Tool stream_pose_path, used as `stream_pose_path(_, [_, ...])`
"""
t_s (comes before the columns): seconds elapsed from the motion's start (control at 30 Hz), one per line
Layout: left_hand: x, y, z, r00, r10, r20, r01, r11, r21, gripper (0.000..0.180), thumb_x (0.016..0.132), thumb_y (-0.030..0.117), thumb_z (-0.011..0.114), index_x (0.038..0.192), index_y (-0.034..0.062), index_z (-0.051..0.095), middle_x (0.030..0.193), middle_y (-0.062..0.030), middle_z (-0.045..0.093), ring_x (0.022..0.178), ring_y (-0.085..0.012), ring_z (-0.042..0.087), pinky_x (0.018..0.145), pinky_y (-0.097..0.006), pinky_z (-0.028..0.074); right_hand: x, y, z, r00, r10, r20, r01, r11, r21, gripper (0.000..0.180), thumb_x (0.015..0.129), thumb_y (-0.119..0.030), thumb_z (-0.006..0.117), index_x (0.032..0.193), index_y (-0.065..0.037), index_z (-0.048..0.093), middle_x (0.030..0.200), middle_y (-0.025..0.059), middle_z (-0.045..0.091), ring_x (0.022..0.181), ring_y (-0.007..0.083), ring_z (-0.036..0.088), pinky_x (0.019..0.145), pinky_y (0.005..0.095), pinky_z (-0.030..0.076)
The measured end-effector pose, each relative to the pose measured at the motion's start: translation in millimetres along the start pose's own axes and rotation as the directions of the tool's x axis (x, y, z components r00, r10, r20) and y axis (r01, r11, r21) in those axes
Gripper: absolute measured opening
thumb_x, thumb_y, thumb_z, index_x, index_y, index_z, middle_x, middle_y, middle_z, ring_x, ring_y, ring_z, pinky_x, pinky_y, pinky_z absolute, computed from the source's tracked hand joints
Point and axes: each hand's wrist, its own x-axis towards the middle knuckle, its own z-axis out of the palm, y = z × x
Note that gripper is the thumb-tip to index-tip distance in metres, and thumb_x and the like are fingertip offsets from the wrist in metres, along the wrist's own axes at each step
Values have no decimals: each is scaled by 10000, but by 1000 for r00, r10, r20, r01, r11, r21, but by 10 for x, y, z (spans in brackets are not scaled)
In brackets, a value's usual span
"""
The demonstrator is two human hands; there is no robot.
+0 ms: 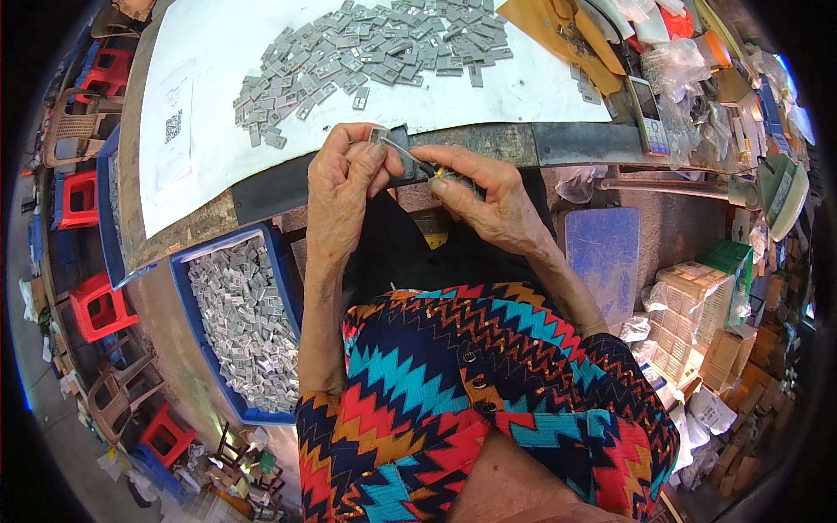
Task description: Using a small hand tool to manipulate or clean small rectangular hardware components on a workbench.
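Note:
At the table's near edge, my left hand [338,181] pinches a small grey rectangular part [377,136] between thumb and fingers. My right hand [495,193] is closed round a slim hand tool [399,150] with a thin metal shaft and a dark handle with some yellow. The shaft's tip reaches the grey part; whether it touches cannot be made out. Below the fingers, a dark block [400,166] sits at the table edge. Beyond both hands, a wide pile of similar grey parts [375,57] lies on a white sheet [209,70].
To my left, a blue bin [181,283] on a low level holds many small grey parts. Brown paper [558,35], a phone-like device [647,113] and plastic bags [680,74] lie at the table's right. A lamp head [782,196] juts in there. Red stools [100,307] stand far left.

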Motion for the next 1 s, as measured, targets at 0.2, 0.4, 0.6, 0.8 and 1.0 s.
stream_pose_path(0.2, [-20, -16, 5, 1000, 3, -4, -3, 997, 72, 161, 893, 107, 482, 978, -30, 471, 693, -38, 554, 522, -19, 358, 462, -143, 279, 16, 174, 40, 970, -238, -48, 228, 961, -154, 323, 815, -77, 530, 1126, 7, 531, 975, 120, 601, 828, 152, 558, 748, 268, 446])
stream_pose_path(0.4, [-33, -12, 33, 999, 19, -44, -12, 985, 171, 123, 893, 84, 468, 962, -17, 478, 676, -11, 541, 530, -21, 369, 470, -153, 291, 17, 195, 50, 982, -185, -40, 178, 973, -144, 321, 822, -62, 518, 1137, -2, 533, 1009, 106, 601, 833, 128, 550, 750, 254, 438])
stream_pose_path(0.6, [-54, -34, 68, 986, 136, -101, -67, 860, 505, 98, 885, 88, 483, 940, 9, 500, 690, -10, 532, 594, -41, 434, 530, -174, 350, 18, 175, 68, 970, -236, -57, 222, 958, -180, 305, 806, -62, 538, 1101, 15, 534, 988, 154, 597, 878, 221, 575, 774, 297, 447])
stream_pose_path(0.8, [-52, -95, 90, 931, 361, -55, -203, 635, 746, 72, 849, 25, 499, 918, 3, 493, 664, -78, 518, 582, -113, 472, 528, -249, 393, -34, 156, 127, 937, -343, -63, 283, 855, -435, 336, 777, -58, 567, 1102, 4, 509, 807, 157, 541, 685, 304, 565, 583, 353, 458])
stream_pose_path(1.0, [-71, -93, 99, 907, 421, -21, -222, 519, 825, 91, 804, 8, 530, 886, 21, 493, 667, -189, 533, 590, -357, 547, 507, -374, 416, -93, 119, 228, 906, -420, -55, 261, 656, -708, 393, 764, -14, 569, 1151, -50, 513, 746, 100, 477, 591, 244, 530, 498, 323, 440])
